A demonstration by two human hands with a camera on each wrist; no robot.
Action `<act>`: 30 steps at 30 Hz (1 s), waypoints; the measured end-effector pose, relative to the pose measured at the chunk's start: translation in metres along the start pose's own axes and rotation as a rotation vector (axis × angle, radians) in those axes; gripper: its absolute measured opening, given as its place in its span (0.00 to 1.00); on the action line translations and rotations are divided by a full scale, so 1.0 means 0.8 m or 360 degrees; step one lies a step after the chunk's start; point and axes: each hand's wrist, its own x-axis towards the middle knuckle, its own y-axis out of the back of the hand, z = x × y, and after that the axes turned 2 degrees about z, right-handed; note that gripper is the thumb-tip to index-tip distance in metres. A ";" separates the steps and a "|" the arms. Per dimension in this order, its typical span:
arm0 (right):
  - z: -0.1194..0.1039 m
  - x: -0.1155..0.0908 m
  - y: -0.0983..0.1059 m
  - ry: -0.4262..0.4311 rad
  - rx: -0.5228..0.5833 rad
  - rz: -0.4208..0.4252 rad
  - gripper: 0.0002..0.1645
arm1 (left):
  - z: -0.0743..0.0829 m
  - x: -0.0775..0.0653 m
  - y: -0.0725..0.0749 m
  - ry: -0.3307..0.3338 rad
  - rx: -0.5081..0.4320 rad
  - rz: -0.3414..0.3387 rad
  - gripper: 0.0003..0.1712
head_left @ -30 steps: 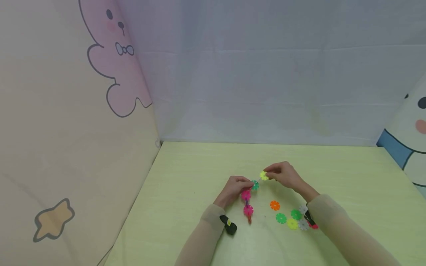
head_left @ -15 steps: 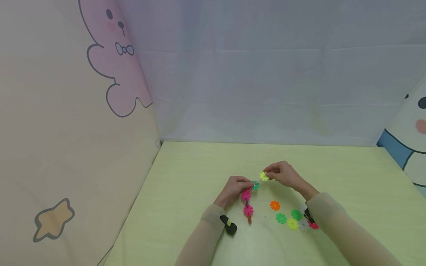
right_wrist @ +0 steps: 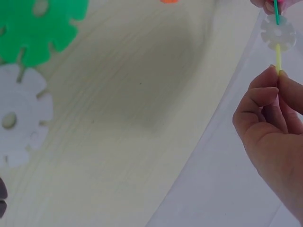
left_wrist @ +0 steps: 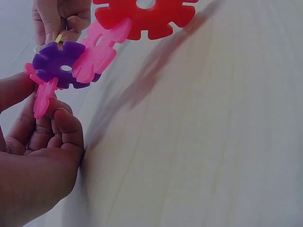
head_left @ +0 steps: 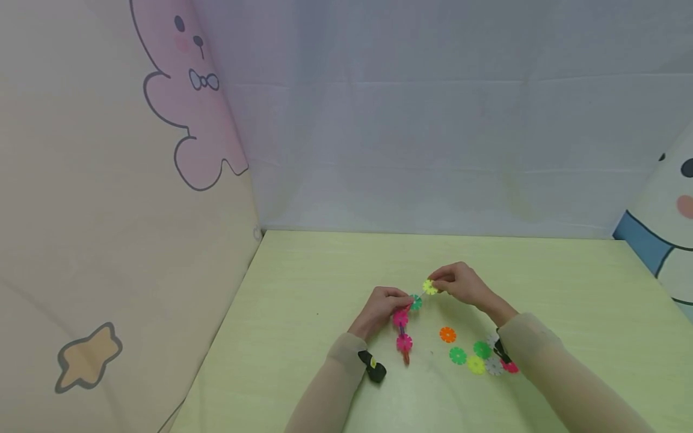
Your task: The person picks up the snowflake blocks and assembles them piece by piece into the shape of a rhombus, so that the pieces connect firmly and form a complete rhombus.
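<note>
A chain of interlocked notched plastic discs hangs between the hands. My left hand (head_left: 381,308) pinches the chain beside a green disc (head_left: 415,305). Below it dangle pink discs (head_left: 404,346), with a purple disc (left_wrist: 49,56) among them and a red disc (left_wrist: 135,23) at the lower end. My right hand (head_left: 461,285) pinches a yellow disc (head_left: 429,290) between thumb and fingertips. In the right wrist view the yellow disc stands edge-on, joined to a translucent white disc (right_wrist: 269,35), which meets the green one. Fingers hide the exact spot of the left hand's hold.
Loose discs lie on the table (head_left: 325,264) near the right forearm: orange (head_left: 443,337), green (head_left: 455,359), yellow (head_left: 473,368), white (right_wrist: 23,142), and a red one (head_left: 510,367) partly under the wrist camera. A cloth wall (head_left: 433,150) stands behind the table, another at the left.
</note>
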 end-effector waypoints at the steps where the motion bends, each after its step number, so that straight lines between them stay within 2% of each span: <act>1: 0.000 0.000 0.000 -0.0002 0.0000 0.0000 0.11 | 0.000 0.000 0.000 0.0004 0.0007 0.0004 0.10; 13: -0.001 0.001 -0.003 0.0007 -0.0002 0.0034 0.11 | 0.001 -0.001 -0.004 0.0005 0.0010 0.0047 0.10; 19: -0.002 0.002 -0.005 -0.0030 0.0020 0.0036 0.11 | -0.001 -0.001 -0.004 0.0012 -0.0019 0.0075 0.09; 24: -0.004 0.001 -0.006 -0.0051 0.0044 0.0013 0.11 | -0.001 -0.001 -0.003 0.0022 -0.0050 0.0055 0.09; 30: -0.008 0.003 -0.008 -0.0022 -0.0021 0.0023 0.10 | 0.000 -0.003 -0.001 0.0011 -0.0052 0.0034 0.09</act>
